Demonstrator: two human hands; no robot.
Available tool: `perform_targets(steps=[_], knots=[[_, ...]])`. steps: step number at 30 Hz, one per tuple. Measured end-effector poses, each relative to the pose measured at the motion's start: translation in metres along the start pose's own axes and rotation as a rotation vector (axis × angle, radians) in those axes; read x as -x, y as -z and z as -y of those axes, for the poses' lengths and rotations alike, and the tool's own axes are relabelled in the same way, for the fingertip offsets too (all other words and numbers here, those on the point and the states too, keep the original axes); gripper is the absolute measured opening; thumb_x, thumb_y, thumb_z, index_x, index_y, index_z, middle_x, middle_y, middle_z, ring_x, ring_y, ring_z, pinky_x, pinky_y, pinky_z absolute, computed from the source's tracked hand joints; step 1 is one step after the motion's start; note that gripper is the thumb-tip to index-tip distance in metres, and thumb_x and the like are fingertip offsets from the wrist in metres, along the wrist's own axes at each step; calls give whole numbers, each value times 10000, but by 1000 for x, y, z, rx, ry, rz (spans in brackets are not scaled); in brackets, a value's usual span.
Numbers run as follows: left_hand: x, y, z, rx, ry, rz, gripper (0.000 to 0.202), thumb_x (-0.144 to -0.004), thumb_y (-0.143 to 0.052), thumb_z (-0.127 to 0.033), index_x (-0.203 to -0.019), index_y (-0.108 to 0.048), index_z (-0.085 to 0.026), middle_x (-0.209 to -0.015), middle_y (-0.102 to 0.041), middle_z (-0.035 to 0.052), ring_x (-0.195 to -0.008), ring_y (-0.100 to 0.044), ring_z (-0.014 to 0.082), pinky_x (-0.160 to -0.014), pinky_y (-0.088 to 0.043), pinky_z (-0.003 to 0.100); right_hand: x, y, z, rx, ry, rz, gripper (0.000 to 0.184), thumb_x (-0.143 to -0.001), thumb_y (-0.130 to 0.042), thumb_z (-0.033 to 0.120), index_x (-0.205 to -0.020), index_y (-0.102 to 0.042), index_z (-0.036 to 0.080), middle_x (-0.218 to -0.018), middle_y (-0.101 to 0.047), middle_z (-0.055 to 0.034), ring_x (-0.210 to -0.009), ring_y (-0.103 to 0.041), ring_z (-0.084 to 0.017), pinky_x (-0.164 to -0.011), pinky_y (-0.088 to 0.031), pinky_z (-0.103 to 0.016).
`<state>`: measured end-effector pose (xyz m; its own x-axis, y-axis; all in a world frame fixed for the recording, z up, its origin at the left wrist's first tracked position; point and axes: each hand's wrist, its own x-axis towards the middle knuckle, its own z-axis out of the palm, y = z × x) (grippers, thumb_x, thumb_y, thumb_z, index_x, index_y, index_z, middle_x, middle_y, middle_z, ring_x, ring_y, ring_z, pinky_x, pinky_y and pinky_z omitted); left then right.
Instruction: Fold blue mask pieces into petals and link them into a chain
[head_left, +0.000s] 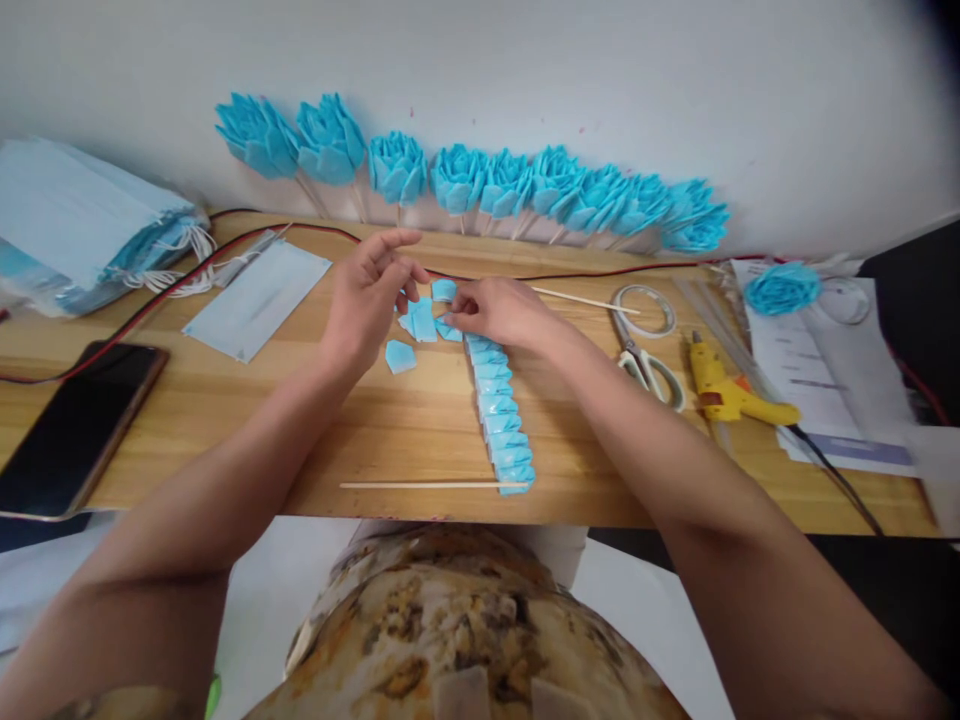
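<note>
My left hand (369, 300) hovers over the wooden table (225, 420) with fingers spread, its thumb beside a small pile of blue petal pieces (421, 320). My right hand (501, 312) rests on the table with fingers pinched on a blue petal piece (444, 290) at the top of a strip of overlapping blue petals (501, 410). That strip runs toward the front edge and ends at a thin wooden stick (427, 485). One loose petal (400, 356) lies just below my left hand.
Several finished blue flowers on sticks (480, 180) lean on the wall. A face mask (259, 297), a stack of masks (82, 225) and a phone (75, 425) lie left. Tape roll (643, 310), scissors (646, 368), yellow glue gun (731, 395), papers (825, 380) lie right.
</note>
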<state>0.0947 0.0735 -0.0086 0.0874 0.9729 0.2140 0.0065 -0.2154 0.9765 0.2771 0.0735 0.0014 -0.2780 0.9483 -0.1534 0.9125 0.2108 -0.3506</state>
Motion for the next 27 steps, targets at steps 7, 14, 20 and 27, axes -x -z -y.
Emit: perform_targets(steps=[7,14,20,27], knots=[[1,-2,-4,18,-2,-2,196,-860,-588,-188,-1044,-655,-182,-731,-671,5,-569,-567,94,-511,-433,201,3,4,-15,-331,85,-101,114,-788,-654,289,-767,-662,176,-731,-677,-6,-663,-556,-135,-617,-361,-270],[8,-5,-10,-2,23,190,257,-895,-606,-369,-1041,-658,-164,-818,-681,33,-644,-594,116,-558,-472,227,26,-2,-16,-1150,101,-226,221,-783,-709,359,-929,-645,205,-816,-679,9,-760,-623,-135,-726,-523,-285],[9,-7,-13,-75,123,385,387,-752,-754,-520,-775,-608,-162,-667,-610,-6,-542,-516,92,-508,-425,220,33,-14,0,-1293,53,-274,344,-762,-751,370,-1070,-706,223,-891,-721,-6,-849,-651,-150,-770,-540,-292],[9,-8,-8,-41,154,311,219,-753,-704,-362,-799,-636,-159,-631,-602,-16,-545,-502,91,-533,-423,221,39,-20,-2,-1233,48,-302,232,-765,-712,353,-939,-761,208,-917,-740,-7,-844,-638,-146,-798,-515,-290]])
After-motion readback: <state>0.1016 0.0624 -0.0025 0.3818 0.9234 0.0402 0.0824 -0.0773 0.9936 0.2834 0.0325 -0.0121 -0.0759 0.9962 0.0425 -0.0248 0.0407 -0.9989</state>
